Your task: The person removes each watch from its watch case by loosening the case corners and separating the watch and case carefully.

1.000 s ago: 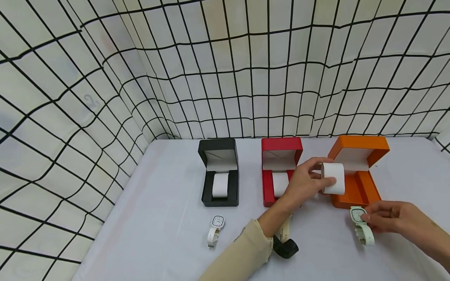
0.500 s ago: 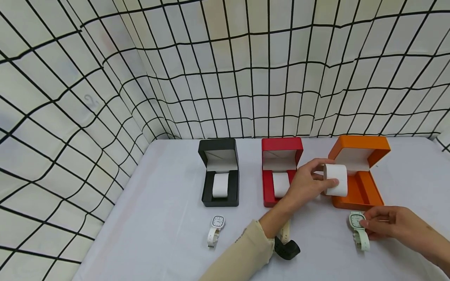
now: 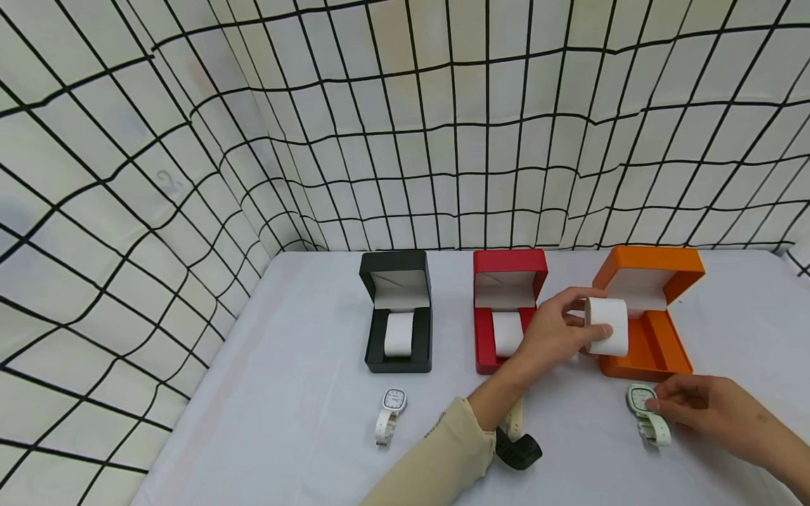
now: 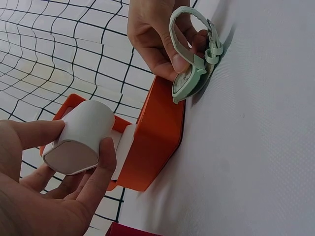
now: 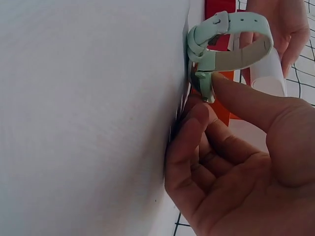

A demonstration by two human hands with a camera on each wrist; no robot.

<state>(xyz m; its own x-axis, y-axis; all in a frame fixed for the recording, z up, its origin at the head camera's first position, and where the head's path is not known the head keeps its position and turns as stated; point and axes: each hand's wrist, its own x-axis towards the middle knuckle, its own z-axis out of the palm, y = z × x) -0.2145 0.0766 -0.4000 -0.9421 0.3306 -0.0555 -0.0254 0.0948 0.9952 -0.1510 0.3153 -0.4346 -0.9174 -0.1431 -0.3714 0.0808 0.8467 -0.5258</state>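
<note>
A white watch cushion (image 3: 616, 315) is held between the thumb and fingers of my left hand (image 3: 557, 327), in front of the open orange watch box (image 3: 658, 256). One end of the cushion (image 4: 74, 156) faces the left wrist view. The bottom of the orange box shows a bare compartment. Just in front of that box, my right hand (image 3: 705, 406) pinches a mint-green wristwatch (image 3: 640, 398) by its case. Its strap (image 5: 248, 22) is buckled into a loop and sits close over the white cloth.
A black watch box (image 3: 373, 351) and a red one (image 3: 483, 351) stand open to the left, each with a white cushion. A white watch (image 3: 394, 400) lies before the black box. My left sleeve partly hides a cream watch strap (image 3: 515, 418) beside a curved black object (image 3: 519, 451). Black netting surrounds the table.
My right hand has brought the mint-green wristwatch slightly nearer to me, away from the orange box. My left hand has shifted a little to the right with the cushion.
</note>
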